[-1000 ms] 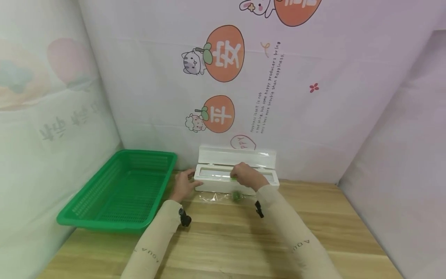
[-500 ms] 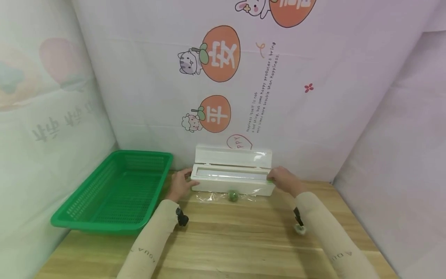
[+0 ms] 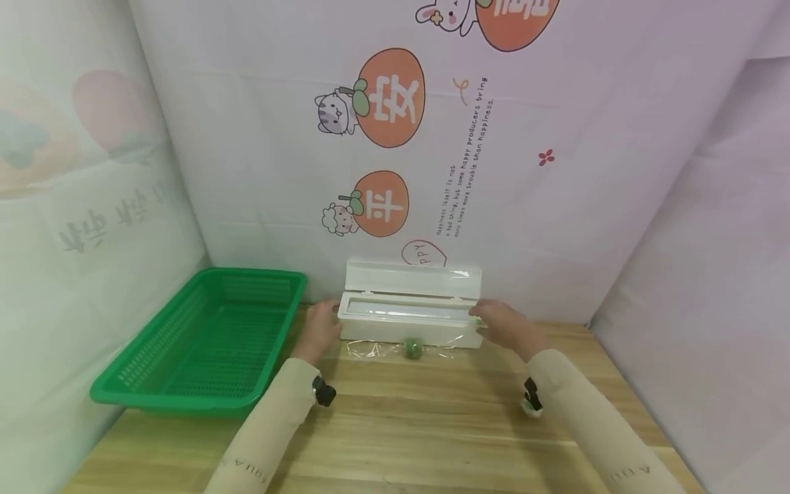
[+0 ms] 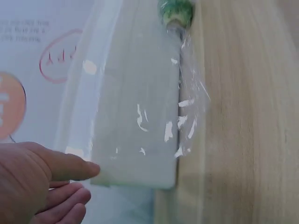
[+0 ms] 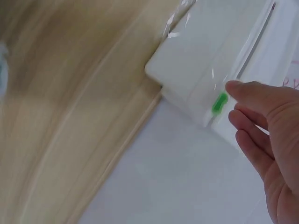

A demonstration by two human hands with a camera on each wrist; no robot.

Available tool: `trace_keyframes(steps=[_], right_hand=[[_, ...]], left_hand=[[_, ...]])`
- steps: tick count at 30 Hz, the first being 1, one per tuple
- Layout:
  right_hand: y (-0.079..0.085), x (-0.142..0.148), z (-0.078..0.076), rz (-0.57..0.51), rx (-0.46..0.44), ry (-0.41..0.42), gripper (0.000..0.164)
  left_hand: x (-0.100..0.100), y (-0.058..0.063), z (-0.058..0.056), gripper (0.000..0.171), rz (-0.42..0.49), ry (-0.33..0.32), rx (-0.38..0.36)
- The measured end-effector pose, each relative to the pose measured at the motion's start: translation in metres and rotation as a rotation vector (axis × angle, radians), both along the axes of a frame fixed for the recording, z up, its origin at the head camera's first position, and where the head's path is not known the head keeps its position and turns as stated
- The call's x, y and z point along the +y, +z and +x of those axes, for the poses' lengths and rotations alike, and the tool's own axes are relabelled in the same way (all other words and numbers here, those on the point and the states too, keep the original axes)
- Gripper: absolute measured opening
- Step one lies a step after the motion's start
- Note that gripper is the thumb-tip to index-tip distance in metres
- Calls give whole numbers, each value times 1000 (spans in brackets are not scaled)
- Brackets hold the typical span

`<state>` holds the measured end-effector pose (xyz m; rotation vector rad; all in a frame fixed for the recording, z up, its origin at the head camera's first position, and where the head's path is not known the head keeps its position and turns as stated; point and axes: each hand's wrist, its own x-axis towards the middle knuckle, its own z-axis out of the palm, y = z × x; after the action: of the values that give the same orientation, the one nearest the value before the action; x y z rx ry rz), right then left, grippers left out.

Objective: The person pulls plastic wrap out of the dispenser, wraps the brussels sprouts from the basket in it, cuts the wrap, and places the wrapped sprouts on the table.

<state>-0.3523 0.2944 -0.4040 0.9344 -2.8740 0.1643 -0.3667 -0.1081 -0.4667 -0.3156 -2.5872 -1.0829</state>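
Note:
A long white plastic-wrap dispenser [image 3: 382,332] stands against the back wall with its lid raised. Clear film [image 3: 370,350] hangs from its front edge, and a small round green-and-pale thing [image 3: 413,348] lies at the film by the middle of the box; its kind is unclear. At the dispenser's left end is my left hand [image 3: 319,331], thumb extended close to the corner [image 4: 93,177]. By the right end, my right hand [image 3: 507,326] has loosely bent fingers holding nothing. The thumb tip is beside the green slide cutter [image 5: 219,103].
A green plastic basket [image 3: 185,405] sits on the wooden table [image 3: 407,425] to the left, near my left forearm. Printed white cloth walls [image 3: 278,171] enclose the back and both sides.
My right hand slid the green cutter from mid-dispenser to the right end, then loosened its fingers. The left hand stayed at the left end, its grip easing. The green thing is now still.

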Motion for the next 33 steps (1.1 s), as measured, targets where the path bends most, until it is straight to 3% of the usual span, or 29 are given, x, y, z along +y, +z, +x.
trace_keyframes(steps=[5, 7, 12, 16, 20, 25, 28, 33], right_hand=[[-8, -24, 10, 29, 17, 37, 38], [-16, -34, 13, 11, 11, 63, 39], [-35, -56, 16, -48, 15, 142, 37], [-50, -69, 13, -103, -6, 139, 34], [-63, -78, 9, -164, -19, 145, 32], [-73, -85, 2, -162, 24, 153, 30], [-78, -89, 0, -157, 35, 124, 31], [-83, -96, 2, -236, -7, 37, 25]], left_hand=[[21, 12, 20, 48, -149, -77, 216], [34, 11, 25, 45, -209, -141, 247], [67, 1, 33, 38, -322, -292, 177], [88, -8, 34, 32, -382, -347, 125], [102, -17, 31, 25, -429, -354, 135], [112, -25, 27, 21, -465, -323, 167], [115, -28, 23, 22, -482, -291, 172], [119, -31, 16, 21, -468, -263, 136]])
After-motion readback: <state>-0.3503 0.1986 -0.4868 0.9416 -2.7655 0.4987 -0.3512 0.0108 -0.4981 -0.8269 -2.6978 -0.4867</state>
